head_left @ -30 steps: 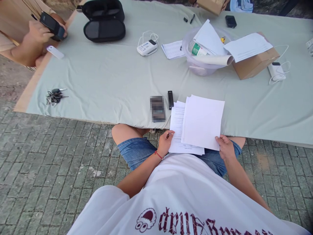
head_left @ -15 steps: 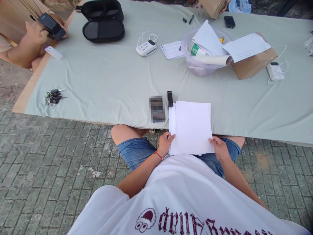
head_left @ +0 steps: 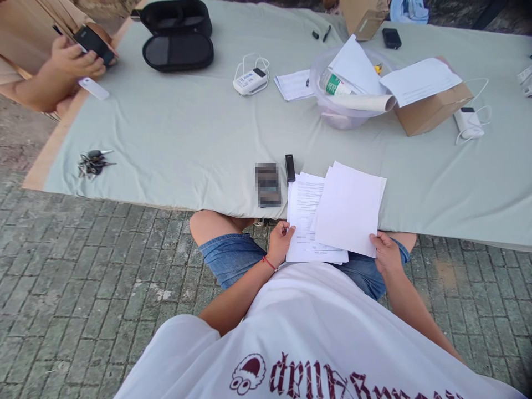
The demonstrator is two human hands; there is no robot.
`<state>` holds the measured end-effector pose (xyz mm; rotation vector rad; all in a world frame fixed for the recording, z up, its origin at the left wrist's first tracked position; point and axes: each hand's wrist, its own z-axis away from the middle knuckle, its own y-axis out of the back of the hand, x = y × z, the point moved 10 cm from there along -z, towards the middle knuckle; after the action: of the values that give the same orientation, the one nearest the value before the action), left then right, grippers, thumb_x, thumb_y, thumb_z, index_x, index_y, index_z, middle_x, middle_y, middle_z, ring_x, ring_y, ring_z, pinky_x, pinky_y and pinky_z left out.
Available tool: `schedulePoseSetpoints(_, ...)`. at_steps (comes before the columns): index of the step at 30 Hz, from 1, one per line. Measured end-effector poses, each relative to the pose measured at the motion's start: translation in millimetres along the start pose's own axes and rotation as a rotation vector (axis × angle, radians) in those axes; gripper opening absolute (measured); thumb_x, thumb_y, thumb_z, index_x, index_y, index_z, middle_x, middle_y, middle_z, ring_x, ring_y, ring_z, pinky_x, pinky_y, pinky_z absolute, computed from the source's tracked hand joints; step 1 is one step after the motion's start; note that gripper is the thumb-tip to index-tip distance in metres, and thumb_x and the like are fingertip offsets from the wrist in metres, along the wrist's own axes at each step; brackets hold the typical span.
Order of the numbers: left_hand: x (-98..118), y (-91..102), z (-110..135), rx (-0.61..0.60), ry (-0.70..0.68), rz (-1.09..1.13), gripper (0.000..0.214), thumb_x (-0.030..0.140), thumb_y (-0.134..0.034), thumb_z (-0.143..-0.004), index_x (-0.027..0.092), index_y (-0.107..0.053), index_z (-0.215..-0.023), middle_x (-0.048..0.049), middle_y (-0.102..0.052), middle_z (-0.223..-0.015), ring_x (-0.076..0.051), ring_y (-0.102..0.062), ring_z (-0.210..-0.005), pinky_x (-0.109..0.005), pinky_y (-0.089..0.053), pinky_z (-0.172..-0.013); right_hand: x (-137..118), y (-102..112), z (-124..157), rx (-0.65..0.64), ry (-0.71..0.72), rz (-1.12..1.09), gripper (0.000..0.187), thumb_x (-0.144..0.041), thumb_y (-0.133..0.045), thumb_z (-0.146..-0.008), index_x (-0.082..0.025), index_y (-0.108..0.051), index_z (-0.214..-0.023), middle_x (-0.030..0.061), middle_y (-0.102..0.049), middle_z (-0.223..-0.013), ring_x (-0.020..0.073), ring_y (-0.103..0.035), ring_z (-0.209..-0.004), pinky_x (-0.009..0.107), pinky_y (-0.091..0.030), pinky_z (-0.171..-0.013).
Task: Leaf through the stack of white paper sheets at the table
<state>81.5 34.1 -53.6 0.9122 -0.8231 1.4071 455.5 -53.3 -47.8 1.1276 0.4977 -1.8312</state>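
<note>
My left hand [head_left: 281, 243] pinches the left edge of a stack of printed papers [head_left: 305, 208] that overhangs the front of the table, above my lap. Blank white sheets [head_left: 349, 209], more than one, lie tilted over the right part of that stack. My right hand [head_left: 386, 252] is closed on their lower right corner, thumb on top. Just beyond the stack's upper left corner lies a small black device [head_left: 290, 168]. Beside it is a dark blurred-out object [head_left: 268, 185]; its kind cannot be made out.
A plastic basin [head_left: 353, 117] holds papers and a bottle, with a cardboard box [head_left: 434, 111] to its right. Keys [head_left: 95, 163] lie at left, a black case [head_left: 178, 51] stands farther back. At the left end another person's hands [head_left: 75, 61] hold a black device [head_left: 95, 45].
My right hand has drawn the top blank sheets right and tilted them, uncovering printed text below. My left hand keeps its place. A box at the back has shifted slightly.
</note>
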Motion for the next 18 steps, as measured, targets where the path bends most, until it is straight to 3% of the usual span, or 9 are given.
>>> schedulePoseSetpoints(4,7.7,1.8,2.4,0.014,-0.025,0.031,0.026,0.038,-0.068,-0.079,0.02,-0.054,-0.091,0.0006,-0.062,-0.078,-0.014,-0.058,-0.07,-0.027,-0.044,-0.068,0.4,-19.2,7.0,-0.123,-0.039,0.042,0.03,-0.044,-0.076,-0.071,-0.028,-0.07,-0.096,-0.0026,-0.075,-0.082,0.02,-0.069,-0.07,0.031,-0.055,-0.062)
schedulePoseSetpoints(9,15.9,8.3,3.7,0.059,-0.028,0.0,0.042,0.033,-0.067,-0.081,0.022,-0.048,-0.117,-0.0007,-0.064,-0.083,-0.017,-0.062,-0.076,-0.029,-0.047,-0.071,2.5,-39.8,17.4,-0.242,-0.078,0.047,0.046,-0.047,-0.077,-0.072,-0.029,-0.064,-0.111,-0.0016,-0.075,-0.084,0.0186,-0.066,-0.063,0.029,-0.051,-0.055)
schedulePoseSetpoints(15,3.0,4.1,1.5,0.037,0.018,0.041,0.027,0.04,-0.063,-0.084,0.019,-0.056,-0.099,-0.0018,-0.065,-0.081,-0.015,-0.06,-0.073,-0.028,-0.046,-0.07,6.8,-52.9,24.2,-0.265,-0.095,0.049,0.035,-0.049,-0.081,-0.07,-0.025,-0.064,-0.088,-0.0005,-0.074,-0.081,0.0183,-0.066,-0.065,0.029,-0.052,-0.058)
schedulePoseSetpoints(18,-0.7,-0.1,2.6,0.011,0.051,0.074,0.028,0.045,-0.062,-0.085,0.018,-0.059,-0.09,-0.0003,-0.063,-0.076,-0.014,-0.056,-0.069,-0.027,-0.044,-0.067,7.6,-56.0,24.7,-0.276,-0.09,0.088,0.037,-0.049,-0.083,-0.068,-0.023,-0.067,-0.089,0.0002,-0.075,-0.084,0.0188,-0.067,-0.068,0.029,-0.053,-0.061)
